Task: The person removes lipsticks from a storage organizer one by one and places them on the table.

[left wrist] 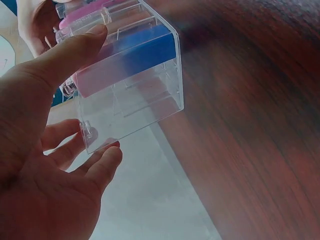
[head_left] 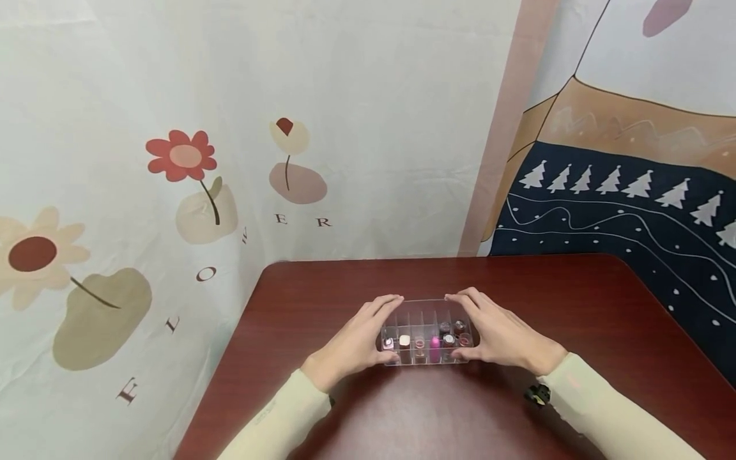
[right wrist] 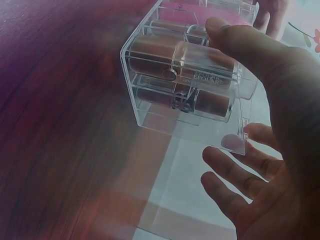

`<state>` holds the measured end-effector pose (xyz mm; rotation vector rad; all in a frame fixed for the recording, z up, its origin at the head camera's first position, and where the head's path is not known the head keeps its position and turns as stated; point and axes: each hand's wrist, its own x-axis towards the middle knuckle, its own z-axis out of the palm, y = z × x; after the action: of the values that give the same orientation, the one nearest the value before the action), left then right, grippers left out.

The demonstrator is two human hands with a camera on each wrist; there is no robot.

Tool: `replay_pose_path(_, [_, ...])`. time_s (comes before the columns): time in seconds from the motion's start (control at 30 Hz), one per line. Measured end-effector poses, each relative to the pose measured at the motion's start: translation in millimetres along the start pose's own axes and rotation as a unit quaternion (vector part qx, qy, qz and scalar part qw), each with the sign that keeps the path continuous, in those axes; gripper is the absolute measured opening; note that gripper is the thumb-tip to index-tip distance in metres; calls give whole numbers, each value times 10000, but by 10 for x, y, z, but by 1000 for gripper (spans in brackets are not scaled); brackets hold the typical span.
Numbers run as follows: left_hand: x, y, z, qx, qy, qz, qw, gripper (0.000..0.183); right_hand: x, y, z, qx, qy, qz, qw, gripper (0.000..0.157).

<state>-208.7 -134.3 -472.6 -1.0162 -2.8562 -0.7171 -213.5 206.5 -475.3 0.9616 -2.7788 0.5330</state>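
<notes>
A clear plastic lipstick organizer (head_left: 425, 301) stands on the table between both hands. My left hand (head_left: 358, 335) grips its left end, thumb at the front and fingers at the back. The right hand (head_left: 501, 331) holds the opposite end in the same way. Lipstick tubes fill the front row, among them a bright pink tube (head_left: 435, 349) and a white-topped tube (head_left: 405, 343). In the left wrist view, a blue-and-pink tube (left wrist: 145, 52) lies behind the end wall. Brownish clear-cased tubes (right wrist: 155, 57) sit one above another in the right wrist view. Several back compartments hold nothing.
The reddish-brown table (head_left: 322, 287) reaches back to a pale curtain (head_left: 374, 128) printed with flowers and letters. A dark-blue tree-patterned cloth (head_left: 604, 217) hangs at the right. A small dark object (head_left: 538, 395) sits at the right wrist.
</notes>
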Motion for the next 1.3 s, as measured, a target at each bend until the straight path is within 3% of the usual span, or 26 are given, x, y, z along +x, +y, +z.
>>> replay_pose_path(0.63, [68,8,3,-48,-24,124,9999,113,-49,56,-70,-218,102,-162,9996,110])
replay_pose_path(1.0, [71,5,59,0,-32,146,9999,115,-28,64,-202,-169,232,-419,9987,96])
replay_pose_path(1.3, [76,4,45,34,7,166,9999,114,77,42,-260,-211,349,-1012,9940,72])
